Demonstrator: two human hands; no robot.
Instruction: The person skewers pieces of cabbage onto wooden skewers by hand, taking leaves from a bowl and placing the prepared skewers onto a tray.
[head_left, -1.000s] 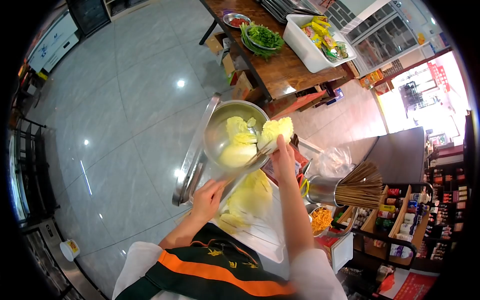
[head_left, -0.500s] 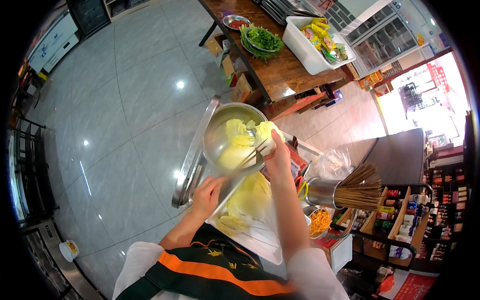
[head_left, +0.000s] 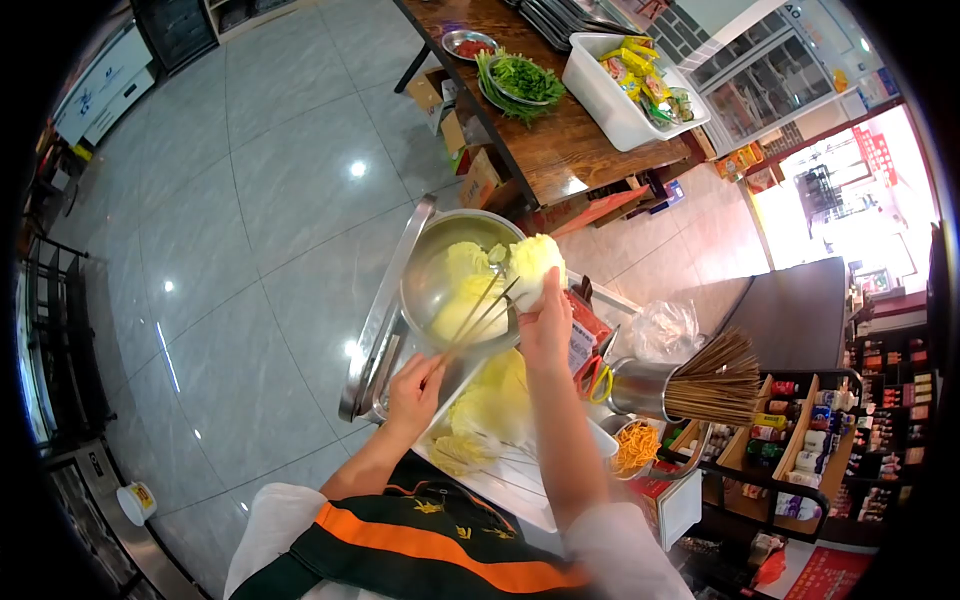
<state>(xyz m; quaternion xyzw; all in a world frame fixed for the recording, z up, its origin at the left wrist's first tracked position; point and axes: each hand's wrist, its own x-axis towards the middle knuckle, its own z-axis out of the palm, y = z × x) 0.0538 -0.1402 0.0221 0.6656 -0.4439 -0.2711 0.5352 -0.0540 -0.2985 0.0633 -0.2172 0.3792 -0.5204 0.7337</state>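
In my left hand, fingers closed, are several thin skewers pointing up and right across the steel bowl. My right hand grips a pale yellow leafy piece of napa cabbage at the bowl's right rim. The skewer tips are close to this piece; whether they touch it I cannot tell. More cut cabbage lies inside the bowl. Below, between my forearms, a white tray bears cabbage leaves with thin sticks among them.
A steel canister full of bamboo skewers lies right of my right forearm, near shredded orange food and a plastic bag. Ahead, a wooden table carries greens and a white bin of packets.
The skewers in my left hand have swung more upright over the bowl. My right hand and its cabbage piece have shifted only slightly.
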